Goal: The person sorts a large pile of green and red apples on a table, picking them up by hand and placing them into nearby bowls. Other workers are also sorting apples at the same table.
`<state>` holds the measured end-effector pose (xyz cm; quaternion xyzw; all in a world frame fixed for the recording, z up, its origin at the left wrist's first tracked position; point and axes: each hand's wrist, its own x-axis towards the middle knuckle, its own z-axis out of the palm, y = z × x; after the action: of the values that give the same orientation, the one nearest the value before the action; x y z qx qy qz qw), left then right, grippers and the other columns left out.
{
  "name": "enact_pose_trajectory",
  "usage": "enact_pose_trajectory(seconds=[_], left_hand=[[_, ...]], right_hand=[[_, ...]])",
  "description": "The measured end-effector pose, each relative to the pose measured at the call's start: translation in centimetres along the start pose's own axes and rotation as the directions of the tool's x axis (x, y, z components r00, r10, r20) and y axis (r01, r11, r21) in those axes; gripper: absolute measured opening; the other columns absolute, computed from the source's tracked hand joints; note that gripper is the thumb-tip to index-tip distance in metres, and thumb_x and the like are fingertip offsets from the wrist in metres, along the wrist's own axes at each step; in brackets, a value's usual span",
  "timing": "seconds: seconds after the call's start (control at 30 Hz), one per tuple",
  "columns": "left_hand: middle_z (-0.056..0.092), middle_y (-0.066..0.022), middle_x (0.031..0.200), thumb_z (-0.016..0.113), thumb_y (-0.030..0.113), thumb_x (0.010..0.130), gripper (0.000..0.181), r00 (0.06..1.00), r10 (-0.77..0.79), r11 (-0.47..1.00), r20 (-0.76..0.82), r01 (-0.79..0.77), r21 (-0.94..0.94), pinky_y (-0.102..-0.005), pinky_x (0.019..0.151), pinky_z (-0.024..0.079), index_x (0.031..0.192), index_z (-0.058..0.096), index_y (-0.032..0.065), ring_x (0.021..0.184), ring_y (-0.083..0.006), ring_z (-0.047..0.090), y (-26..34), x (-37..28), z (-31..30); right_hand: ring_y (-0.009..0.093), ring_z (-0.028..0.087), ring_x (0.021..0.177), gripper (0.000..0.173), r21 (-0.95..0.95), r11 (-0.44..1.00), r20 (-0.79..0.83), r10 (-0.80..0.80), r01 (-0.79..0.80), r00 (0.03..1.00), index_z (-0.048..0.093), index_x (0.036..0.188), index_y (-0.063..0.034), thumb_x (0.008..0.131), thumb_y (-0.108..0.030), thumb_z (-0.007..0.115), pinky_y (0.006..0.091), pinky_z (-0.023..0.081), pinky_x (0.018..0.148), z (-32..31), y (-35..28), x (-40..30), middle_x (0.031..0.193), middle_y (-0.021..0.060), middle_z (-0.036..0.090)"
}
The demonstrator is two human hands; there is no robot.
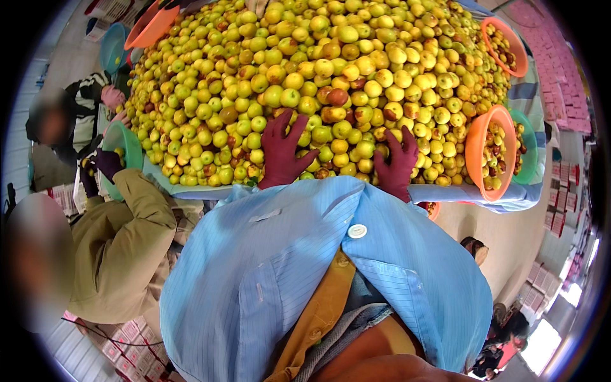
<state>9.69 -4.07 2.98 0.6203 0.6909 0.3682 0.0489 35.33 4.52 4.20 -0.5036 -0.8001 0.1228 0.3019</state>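
A broad heap of fresh yellow-green jujubes (229, 95), some blotched reddish brown, covers the table before me. My left hand (286, 150), in a maroon glove, rests on the near side of the heap with its fingers spread. To its right, my right hand (397, 162) wears a matching glove and touches the fruit with its fingers apart. Neither hand is closed around a fruit. Between them lie several jujubes (341, 143), and a redder jujube (337, 97) sits just beyond. My light-blue sleeves hide both forearms.
At the right edge stand an orange basin (472, 153) and a green basin (530, 148), both holding jujubes; another orange basin (519, 55) is farther back. On my left, a person in a tan jacket (124, 248) works by a green basin (129, 145). Another person (90, 102) reaches in beyond.
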Motion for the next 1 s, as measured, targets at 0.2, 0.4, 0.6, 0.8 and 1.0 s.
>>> enact_pose_trajectory(seconds=[0.2,0.4,0.6,0.8,1.0], left_hand=[[0.039,-0.0164,0.145,0.086,0.029,0.06,0.075,0.992,0.018,0.995,0.121,-0.03,0.097,-0.0569,0.107,0.027,0.13,0.06,0.0225,0.131,-0.0361,0.039,1.2,1.9,-0.4],[0.042,-0.0134,0.146,0.083,0.045,0.062,0.068,0.984,0.065,0.984,0.165,-0.091,0.153,-0.0581,0.103,0.028,0.125,0.064,0.0292,0.125,-0.0375,0.042,1.3,5.5,0.8],[0.051,-0.0041,0.135,0.078,0.032,0.064,0.033,0.999,0.044,0.982,-0.015,-0.04,0.182,-0.0502,0.092,0.036,0.095,0.069,0.0246,0.122,-0.0301,0.046,-1.4,8.0,1.2],[0.059,-0.0085,0.124,0.084,0.038,0.062,0.045,1.0,0.004,0.999,0.031,-0.006,0.049,-0.0439,0.088,0.049,0.101,0.071,0.0192,0.109,-0.0308,0.059,-4.5,9.7,-2.3],[0.064,-0.0115,0.112,0.073,0.03,0.076,0.031,0.961,0.079,0.991,-0.266,-0.047,0.125,-0.0456,0.08,0.049,0.101,0.069,0.011,0.098,-0.0312,0.061,-9.5,12.0,-2.3]], right_hand=[[0.034,0.044,0.123,0.048,-0.096,0.993,-0.024,-0.066,0.063,0.998,0.066,0.122,-0.0183,0.074,-0.017,0.072,0.0463,0.034,0.103,0.7,0.6,0.6,0.136,0.0131,0.048],[0.032,0.047,0.122,0.046,-0.118,0.992,-0.038,-0.05,0.046,0.998,0.067,0.12,-0.0169,0.074,-0.016,0.071,0.046,0.034,0.102,1.2,0.9,0.7,0.134,0.0149,0.051],[0.035,0.052,0.116,0.042,0.023,1.0,-0.064,-0.001,0.002,0.998,0.069,0.116,-0.0136,0.074,-0.012,0.071,0.046,0.04,0.099,1.5,0.8,0.8,0.132,0.0167,0.053],[0.036,0.052,0.117,0.041,0.026,1.0,-0.058,-0.017,0.018,0.998,0.068,0.116,-0.0113,0.075,-0.01,0.07,0.0455,0.042,0.098,1.5,0.9,0.9,0.131,0.0173,0.053],[0.037,0.052,0.117,0.04,0.059,0.998,-0.03,-0.029,0.03,0.999,0.066,0.117,-0.0086,0.077,-0.004,0.068,0.0429,0.045,0.098,1.2,0.8,1.2,0.131,0.0194,0.051]])
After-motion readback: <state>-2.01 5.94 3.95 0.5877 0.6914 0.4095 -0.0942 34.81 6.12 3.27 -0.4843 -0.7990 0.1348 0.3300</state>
